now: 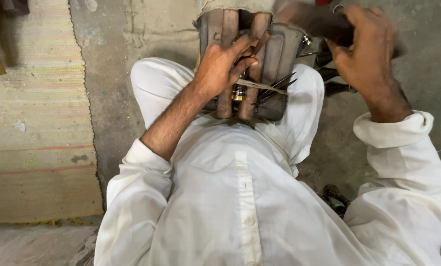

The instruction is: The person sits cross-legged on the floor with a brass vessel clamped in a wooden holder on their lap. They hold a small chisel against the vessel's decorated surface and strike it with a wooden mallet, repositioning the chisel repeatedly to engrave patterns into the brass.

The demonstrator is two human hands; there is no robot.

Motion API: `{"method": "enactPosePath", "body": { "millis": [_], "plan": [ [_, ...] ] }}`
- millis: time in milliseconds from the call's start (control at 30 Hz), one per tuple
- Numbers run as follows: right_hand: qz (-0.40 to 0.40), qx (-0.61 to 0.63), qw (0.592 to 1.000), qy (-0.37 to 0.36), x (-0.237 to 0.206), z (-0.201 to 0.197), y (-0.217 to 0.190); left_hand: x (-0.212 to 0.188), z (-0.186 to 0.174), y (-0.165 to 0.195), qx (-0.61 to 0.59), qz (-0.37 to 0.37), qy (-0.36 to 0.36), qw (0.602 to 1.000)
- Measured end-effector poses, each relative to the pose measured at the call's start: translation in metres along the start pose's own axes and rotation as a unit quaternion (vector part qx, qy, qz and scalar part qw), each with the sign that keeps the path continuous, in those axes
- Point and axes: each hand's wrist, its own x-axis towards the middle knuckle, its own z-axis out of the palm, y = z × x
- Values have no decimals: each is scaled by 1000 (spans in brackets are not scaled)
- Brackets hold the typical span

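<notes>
Head view: a thin rod (258, 45) is pinched closed in the left hand (219, 69) against the wooden frame (250, 64) on the lap — fingers could be struck if the blurred block (311, 20), gripped by the right hand (366, 54), slips.
</notes>
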Motion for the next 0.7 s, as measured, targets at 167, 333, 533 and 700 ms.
{"method": "enactPosePath", "body": {
  "millis": [167, 333, 533, 700],
  "plan": [
    [-6, -59, 998, -7, 1, -1, -1, 1, -1, -2, 2, -38, -27, 999],
    [50, 28, 998, 18, 3, -6, -9, -2, 3, -7, -16, -42, -3, 999],
    [30, -115, 990, -70, -6, -7, -5, -2, 4, -17, -50, -70, 16, 996],
    [82, -25, 991, -100, -15, 8, 2, 7, -4, -20, -62, 9, -57, 996]
  ]
}}
